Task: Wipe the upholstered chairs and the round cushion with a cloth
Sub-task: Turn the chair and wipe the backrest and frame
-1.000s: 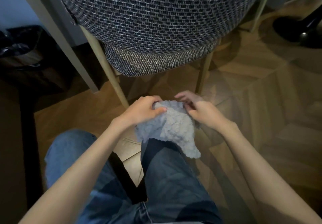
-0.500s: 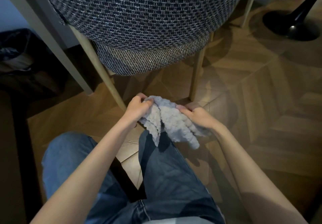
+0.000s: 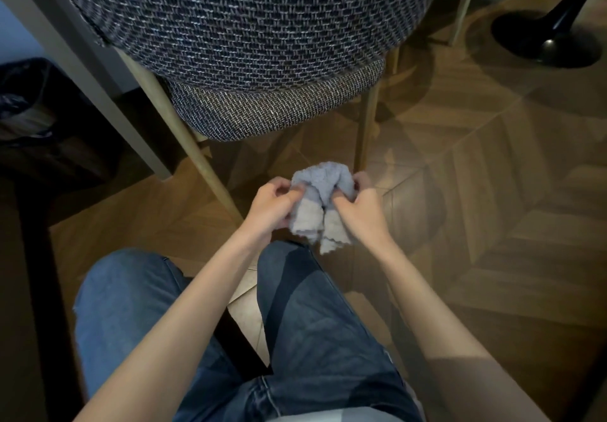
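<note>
A pale blue-grey cloth [image 3: 320,204] hangs bunched in folds between my two hands, above my knees. My left hand [image 3: 271,206] grips its left side and my right hand [image 3: 361,209] grips its right side. Straight ahead stands an upholstered chair [image 3: 249,27] in dark woven tweed, seen from behind, with a lighter tweed seat edge [image 3: 279,109] and slim pale wooden legs [image 3: 184,145]. The cloth is held below and in front of the chair's back, apart from it. No round cushion is in view.
Herringbone wood floor [image 3: 492,191] spreads to the right. A black pedestal base [image 3: 545,40] stands at the upper right. A pale table leg [image 3: 82,70] slants down on the left, with a dark bin and bag [image 3: 29,106] beside it. My jeans-clad legs [image 3: 312,323] fill the bottom.
The cloth hung flat and spread a second ago; my hands have gathered it into tight folds and moved closer together. The view has shifted slightly, bringing the pedestal base further into view.
</note>
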Available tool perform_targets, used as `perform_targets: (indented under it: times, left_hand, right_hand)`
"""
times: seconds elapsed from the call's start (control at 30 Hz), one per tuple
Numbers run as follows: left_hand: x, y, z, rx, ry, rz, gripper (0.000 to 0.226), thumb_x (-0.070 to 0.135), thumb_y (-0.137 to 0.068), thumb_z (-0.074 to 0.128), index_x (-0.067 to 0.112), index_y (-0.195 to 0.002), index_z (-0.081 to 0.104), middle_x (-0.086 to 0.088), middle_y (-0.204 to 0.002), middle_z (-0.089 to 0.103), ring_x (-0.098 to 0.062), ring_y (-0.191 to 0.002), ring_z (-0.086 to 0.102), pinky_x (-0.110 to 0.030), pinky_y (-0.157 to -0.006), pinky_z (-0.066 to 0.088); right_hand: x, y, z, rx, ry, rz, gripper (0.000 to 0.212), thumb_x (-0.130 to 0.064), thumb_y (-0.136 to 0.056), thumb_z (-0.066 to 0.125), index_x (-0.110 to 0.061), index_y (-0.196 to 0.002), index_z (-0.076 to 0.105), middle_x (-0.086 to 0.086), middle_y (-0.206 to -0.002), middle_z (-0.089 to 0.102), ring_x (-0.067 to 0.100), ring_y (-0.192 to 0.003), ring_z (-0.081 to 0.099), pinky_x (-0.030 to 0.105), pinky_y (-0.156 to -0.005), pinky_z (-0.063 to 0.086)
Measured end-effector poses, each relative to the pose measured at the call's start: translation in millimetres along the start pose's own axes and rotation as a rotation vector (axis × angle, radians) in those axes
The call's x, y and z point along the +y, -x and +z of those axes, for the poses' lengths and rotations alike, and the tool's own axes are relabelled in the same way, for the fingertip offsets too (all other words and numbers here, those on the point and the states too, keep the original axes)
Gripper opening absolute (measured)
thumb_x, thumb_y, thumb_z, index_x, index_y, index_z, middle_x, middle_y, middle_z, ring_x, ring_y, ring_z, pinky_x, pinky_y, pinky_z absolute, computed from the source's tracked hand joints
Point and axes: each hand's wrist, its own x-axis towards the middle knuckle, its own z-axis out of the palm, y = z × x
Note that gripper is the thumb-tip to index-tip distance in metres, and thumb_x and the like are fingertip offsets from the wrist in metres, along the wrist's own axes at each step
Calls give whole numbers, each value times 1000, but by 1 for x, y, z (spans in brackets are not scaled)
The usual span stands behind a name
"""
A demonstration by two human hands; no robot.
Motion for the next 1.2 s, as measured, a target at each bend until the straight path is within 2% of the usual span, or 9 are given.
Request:
perform_targets:
  times: [0.13,0.27,0.4,0.57,0.63,0.7,0.87,0.97,1.2]
  left_hand:
    - [3,3,9,-120,235,-8,22,18,-102,42,14,-119,55,-8,-115,67,-17,-96,70,-29,-78,59]
    - [14,-2,10,-247,268,-21,26,26,-104,35,17,-117,56,-4,-116,67,-17,-104,67,-30,-87,55]
    - [23,-8,4,-69,-230,326,25,23,-103,40,20,-116,61,6,-112,66,-12,-106,60,-11,-83,47]
    - [30,-29,-8,203,-948,866,42,13,-97,51,14,-139,48,-3,-147,41,-21,-138,30,-27,-115,14]
    - [34,-41,-10,236,-1104,885,49,14,-97,52,17,-145,40,-4,-155,29,-25,-146,18,-40,-118,6]
    - [36,-53,-11,304,-1221,867,54,17,-97,51,21,-148,34,-3,-158,21,-27,-147,10,-46,-117,0]
    - [36,-72,-18,386,-1349,742,57,24,-99,47,27,-151,25,-3,-160,14,-32,-147,4,-49,-117,-4]
    - [35,-73,-21,368,-1382,772,59,22,-97,51,24,-151,27,-4,-160,17,-35,-146,10,-50,-117,0]
    - [38,-70,-21,357,-1352,795,57,15,-97,49,22,-150,29,-5,-159,20,-35,-146,12,-48,-118,2]
  right_hand:
    - [-1,14,9,-187,-394,91,36,-19,-96,56,-18,-128,40,-8,-115,59,-5,-96,62,13,-79,51]
    - [2,13,4,-130,-448,22,44,-7,-95,55,-22,-131,35,-8,-120,56,-2,-105,58,17,-88,50]
    - [-1,-5,-12,78,-458,-23,35,-2,-95,53,-17,-125,43,5,-121,57,12,-110,58,21,-90,51]
    - [-9,-77,-46,442,-215,-145,37,-3,-91,58,0,-127,48,13,-119,55,22,-109,55,23,-94,45]
    - [-16,-109,-55,497,-142,-189,42,-9,-92,57,-3,-133,46,7,-118,50,-4,-100,50,2,-85,35]
    - [-20,-139,-58,507,-82,-209,46,-14,-94,55,-7,-138,43,4,-114,44,-13,-90,45,-4,-77,30]
    - [-26,-200,-45,312,94,-51,59,-26,-93,56,-26,-147,32,13,-139,28,33,-123,32,26,-98,25]
    - [-25,-206,-39,217,33,-60,57,-22,-99,47,-24,-151,23,13,-153,19,34,-136,24,30,-105,18]
    - [-20,-150,3,191,58,-301,47,1,-87,51,-2,-134,45,20,-132,27,33,-120,40,37,-110,33]
